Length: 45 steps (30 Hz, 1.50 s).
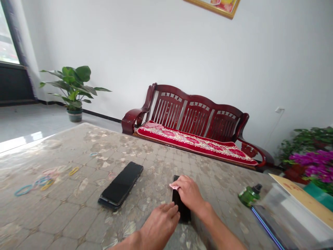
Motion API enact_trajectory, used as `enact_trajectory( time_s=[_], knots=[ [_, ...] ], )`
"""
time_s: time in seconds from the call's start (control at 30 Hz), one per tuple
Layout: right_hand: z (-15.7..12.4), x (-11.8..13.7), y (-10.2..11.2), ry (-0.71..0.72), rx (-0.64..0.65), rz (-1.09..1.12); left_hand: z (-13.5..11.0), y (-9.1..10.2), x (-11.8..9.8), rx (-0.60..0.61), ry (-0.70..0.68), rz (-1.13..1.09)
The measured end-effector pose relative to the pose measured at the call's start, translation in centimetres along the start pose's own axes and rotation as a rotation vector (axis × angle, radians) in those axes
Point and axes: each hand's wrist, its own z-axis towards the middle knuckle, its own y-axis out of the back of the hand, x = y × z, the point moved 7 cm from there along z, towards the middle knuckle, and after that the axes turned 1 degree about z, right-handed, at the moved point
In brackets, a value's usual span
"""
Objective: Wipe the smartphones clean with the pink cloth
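Observation:
A black phone (181, 207) lies on the patterned table (85, 215), partly hidden under my hands. My right hand (190, 194) rests on top of it, fingers pressed together on a small pink piece (173, 186) at the fingertips. My left hand (158, 227) lies at the phone's near left edge, fingers stretched toward it and touching its side. A second, larger black phone (121, 185) lies face up to the left, apart from both hands.
Several coloured rubber bands (43, 181) are scattered at the table's left. A green bottle (248, 195), a clear plastic box (291, 215) and a cardboard sheet (304, 199) sit at the right. A red wooden bench (192, 132) and potted plants (74, 90) stand behind.

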Motion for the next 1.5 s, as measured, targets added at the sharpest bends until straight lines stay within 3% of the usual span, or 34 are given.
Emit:
enact_trajectory(
  time_s=[0.2,0.4,0.67,0.87,0.97,1.17,1.37,1.5],
  knots=[
    [1.0,-2.1,0.6,-0.161,-0.106,0.007,0.0,0.1,0.1,0.031,0.027,0.019],
    [-2.1,0.6,0.0,0.006,-0.035,0.069,0.1,-0.8,0.6,-0.040,0.034,-0.029],
    [-2.0,-1.7,1.4,-0.163,-0.083,0.038,0.1,0.2,1.3,-0.062,0.018,0.027],
    [-4.1,0.3,0.8,-0.014,0.036,0.136,0.4,0.1,1.4,-0.058,0.049,-0.009],
    [-3.0,-0.7,1.1,-0.032,-0.001,0.090,0.3,0.1,1.3,-0.077,0.021,0.008],
    [0.0,-2.8,1.4,-0.210,-0.118,-0.009,-0.1,0.1,1.5,-0.102,-0.006,0.023],
    [-4.0,0.2,0.6,-0.055,-0.045,0.116,0.3,0.2,1.6,-0.076,0.044,-0.027],
    [-4.0,-0.8,0.7,-0.099,-0.069,0.126,0.3,0.6,1.4,-0.049,0.032,-0.035]
  ],
)
